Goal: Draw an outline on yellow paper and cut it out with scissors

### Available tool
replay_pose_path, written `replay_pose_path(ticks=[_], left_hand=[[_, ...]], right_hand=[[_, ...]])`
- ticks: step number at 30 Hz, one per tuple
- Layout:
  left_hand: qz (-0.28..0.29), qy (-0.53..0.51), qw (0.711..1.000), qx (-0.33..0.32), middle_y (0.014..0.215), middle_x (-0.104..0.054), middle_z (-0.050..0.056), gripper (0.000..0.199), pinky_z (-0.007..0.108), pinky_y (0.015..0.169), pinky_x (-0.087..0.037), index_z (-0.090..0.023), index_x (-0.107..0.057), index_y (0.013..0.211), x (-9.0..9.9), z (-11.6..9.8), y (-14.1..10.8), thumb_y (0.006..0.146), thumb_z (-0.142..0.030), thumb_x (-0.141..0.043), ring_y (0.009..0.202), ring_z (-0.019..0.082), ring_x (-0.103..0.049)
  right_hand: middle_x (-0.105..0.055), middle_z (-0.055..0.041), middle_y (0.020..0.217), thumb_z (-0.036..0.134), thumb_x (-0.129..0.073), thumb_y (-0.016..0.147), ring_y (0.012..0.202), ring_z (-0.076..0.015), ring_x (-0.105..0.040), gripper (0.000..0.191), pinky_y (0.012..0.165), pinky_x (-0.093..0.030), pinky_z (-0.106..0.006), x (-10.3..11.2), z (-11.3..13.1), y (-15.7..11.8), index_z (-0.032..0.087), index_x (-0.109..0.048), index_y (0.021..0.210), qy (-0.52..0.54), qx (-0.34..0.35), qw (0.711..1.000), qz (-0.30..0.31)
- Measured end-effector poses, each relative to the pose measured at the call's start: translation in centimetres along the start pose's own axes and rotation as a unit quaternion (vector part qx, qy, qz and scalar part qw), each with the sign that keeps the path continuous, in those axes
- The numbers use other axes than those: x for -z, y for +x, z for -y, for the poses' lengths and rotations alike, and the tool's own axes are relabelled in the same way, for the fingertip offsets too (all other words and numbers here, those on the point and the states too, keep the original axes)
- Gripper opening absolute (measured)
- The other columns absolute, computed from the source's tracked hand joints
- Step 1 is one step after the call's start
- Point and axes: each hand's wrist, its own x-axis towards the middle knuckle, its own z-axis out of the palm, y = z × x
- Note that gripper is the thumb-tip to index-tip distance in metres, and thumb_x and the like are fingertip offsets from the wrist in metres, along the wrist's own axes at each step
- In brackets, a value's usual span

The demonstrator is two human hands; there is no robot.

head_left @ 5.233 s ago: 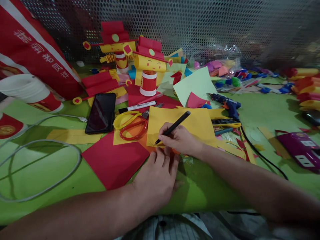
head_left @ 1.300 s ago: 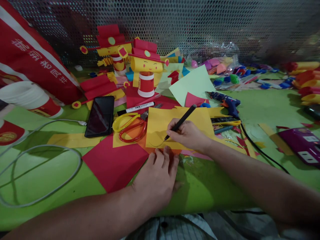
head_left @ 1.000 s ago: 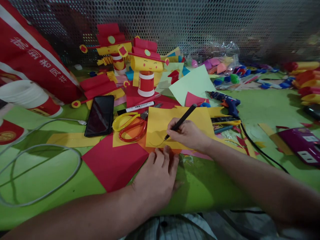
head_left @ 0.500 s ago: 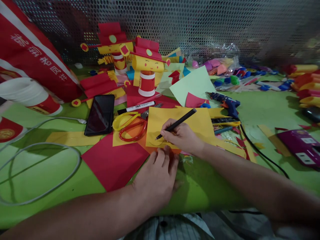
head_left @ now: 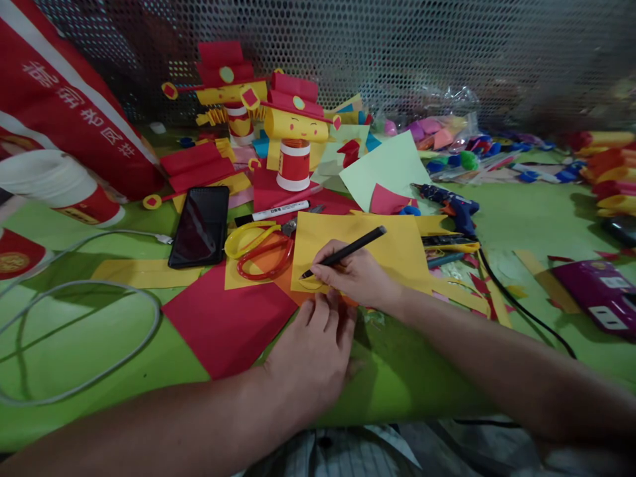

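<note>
My right hand (head_left: 355, 271) is closed round a black pen (head_left: 352, 246), its tip on the lower left part of a yellow sheet (head_left: 382, 245). A thin curved line shows near the tip. My left hand (head_left: 313, 344) rests at the sheet's lower edge, fingers bent and slightly apart, with nothing visible in it. Left of the sheet lie scissors (head_left: 265, 258) with red and yellow handles and a white marker (head_left: 281, 211). A red sheet (head_left: 228, 324) lies left of my left hand.
A phone (head_left: 199, 225), a white cable (head_left: 154, 324) and paper cups (head_left: 54, 182) are on the left. Paper figures (head_left: 294, 159) stand behind the sheet. A glue gun (head_left: 454, 207) and purple power socket (head_left: 599, 295) lie to the right.
My right hand and the pen have moved slightly left along the yellow sheet, with the pen tilted a little lower. My left hand has stayed in place.
</note>
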Motion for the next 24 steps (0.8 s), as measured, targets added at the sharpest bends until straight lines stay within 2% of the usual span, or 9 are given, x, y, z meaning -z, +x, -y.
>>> replay_pose_path(ticks=[13, 24], left_hand=[[0.026, -0.021, 0.999, 0.007, 0.116, -0.059, 0.021, 0.049, 0.041, 0.087, -0.039, -0.006, -0.052, 0.121, 0.13, -0.05, 0.12, 0.083, -0.038, -0.046, 0.106, 0.032, -0.053], [0.018, -0.018, 1.0, 0.001, 0.115, -0.059, 0.022, 0.05, 0.042, 0.085, -0.04, -0.005, -0.052, 0.121, 0.01, -0.1, 0.14, 0.084, -0.037, -0.047, 0.106, 0.033, -0.053]], right_hand=[[-0.06, 0.0001, 0.07, 0.025, -0.056, 0.077, 0.065, -0.0111, -0.059, 0.007, 0.059, -0.048, -0.024, 0.04, -0.4, -0.01, 0.02, -0.052, 0.075, -0.037, 0.023, 0.999, 0.009], [-0.06, 0.0001, 0.071, 0.024, -0.056, 0.076, 0.065, -0.0113, -0.058, 0.006, 0.059, -0.047, -0.025, 0.05, -0.37, -0.01, 0.02, -0.053, 0.075, -0.043, 0.019, 0.999, 0.009]])
